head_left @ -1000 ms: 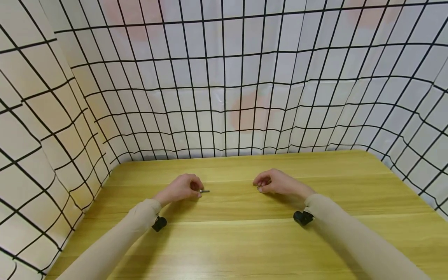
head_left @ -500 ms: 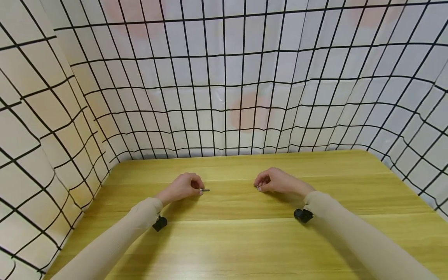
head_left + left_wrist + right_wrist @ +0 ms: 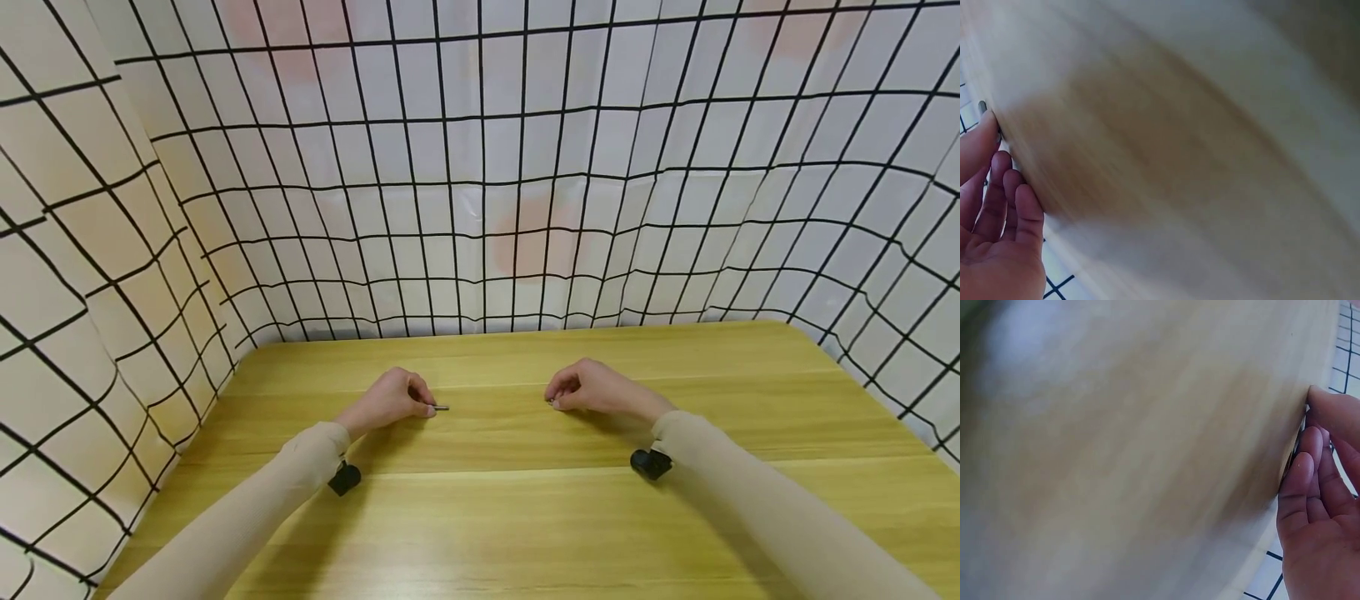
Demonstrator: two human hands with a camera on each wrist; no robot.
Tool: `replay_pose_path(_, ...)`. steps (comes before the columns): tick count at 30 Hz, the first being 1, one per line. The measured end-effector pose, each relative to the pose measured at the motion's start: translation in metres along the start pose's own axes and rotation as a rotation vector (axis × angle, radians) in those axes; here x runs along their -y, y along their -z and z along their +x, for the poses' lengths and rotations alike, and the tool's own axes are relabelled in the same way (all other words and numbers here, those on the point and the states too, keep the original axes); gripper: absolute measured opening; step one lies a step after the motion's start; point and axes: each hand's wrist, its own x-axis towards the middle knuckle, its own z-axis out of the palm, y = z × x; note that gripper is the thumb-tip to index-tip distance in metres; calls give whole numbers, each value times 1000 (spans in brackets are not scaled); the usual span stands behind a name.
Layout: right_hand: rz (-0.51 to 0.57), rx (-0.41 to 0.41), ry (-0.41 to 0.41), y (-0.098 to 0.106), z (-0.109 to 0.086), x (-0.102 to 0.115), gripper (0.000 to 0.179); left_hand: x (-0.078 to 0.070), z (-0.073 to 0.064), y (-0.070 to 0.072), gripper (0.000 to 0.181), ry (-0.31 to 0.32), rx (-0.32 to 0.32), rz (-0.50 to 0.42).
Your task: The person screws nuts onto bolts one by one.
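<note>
My left hand (image 3: 390, 395) pinches a small metal bolt (image 3: 442, 407) between thumb and fingertips, low over the wooden table. Its thin silvery shank points right, while the fingers cover the other end. In the left wrist view, a grey end of the bolt (image 3: 982, 107) shows beyond the thumb. Across a gap to the right, my right hand (image 3: 592, 388) has thumb and fingertips together on a tiny metal piece (image 3: 551, 402), mostly hidden, its kind too small to tell. The right wrist view shows that hand (image 3: 1322, 506) with its fingers bent close to the tabletop.
The wooden table (image 3: 495, 525) stretches under both arms. White sheeting with a black grid (image 3: 480, 208) rises behind its far edge and along both sides. Each wrist carries a small black camera, one at the left (image 3: 345, 478) and one at the right (image 3: 651, 464).
My left hand has tilted slightly, and the bolt's rounder end beside the thumb is now covered. The right hand has barely shifted, and less of the tiny piece shows.
</note>
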Motion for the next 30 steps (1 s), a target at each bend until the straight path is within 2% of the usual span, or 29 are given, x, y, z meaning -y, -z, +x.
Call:
replay_pose_path(3,4,-1,-12,-1,0,0,9,0,-1,0,7,14,-4,-1)
replay_pose_path(11,2,-9,25,-3,0,1,8,-1,-1,-2,5,48,-2,5)
replay_pose_path(15,-5,-5,17,-2,1,0,8,-3,1,-2,5,37,5,14)
replay_pose_path(21,6,9,31,-4,1,-3,7,-3,1,-2,5,30,18,-27)
replay_pose_path(28,9,-3,11,-3,1,-5,8,-7,0,4,4,-9,-29,-40)
replay_pose_path(30,7,-7,15,-3,1,-5,8,-8,0,6,5,-4,-42,-59)
